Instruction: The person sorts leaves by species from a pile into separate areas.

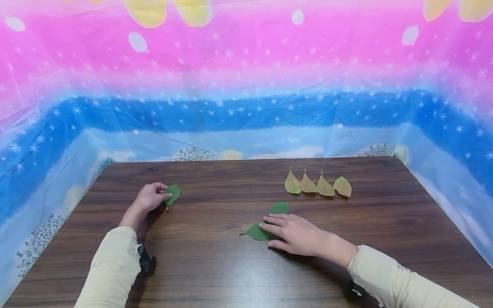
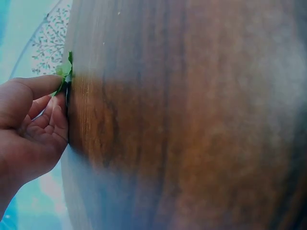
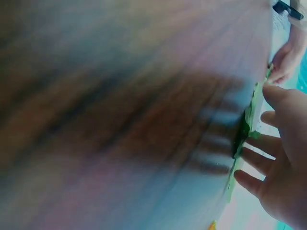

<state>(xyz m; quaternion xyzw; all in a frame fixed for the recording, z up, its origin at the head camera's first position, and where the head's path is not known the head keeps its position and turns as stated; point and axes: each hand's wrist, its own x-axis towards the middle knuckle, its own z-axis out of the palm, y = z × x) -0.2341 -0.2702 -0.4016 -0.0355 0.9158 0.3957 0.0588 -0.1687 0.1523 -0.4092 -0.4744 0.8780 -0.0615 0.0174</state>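
At the left of the table, my left hand [image 1: 149, 197] pinches a green leaf [image 1: 174, 194] between thumb and fingers. The left wrist view also has this leaf [image 2: 67, 67] at the fingertips, close to the tabletop. My right hand [image 1: 294, 233] reaches over a second green leaf [image 1: 257, 232], its fingers spread and fairly straight. Just beyond those fingers lies another green leaf [image 1: 279, 208], partly hidden by the hand. In the right wrist view, the right hand [image 3: 283, 153] has its fingertips near or on the green leaves; exact contact is hard to tell.
Several yellowish-green leaves [image 1: 308, 183] lie in a row toward the back right of the dark wooden table [image 1: 215, 265]. A pink and blue snowflake-printed cloth [image 1: 246, 77] hangs behind the table and along its sides.
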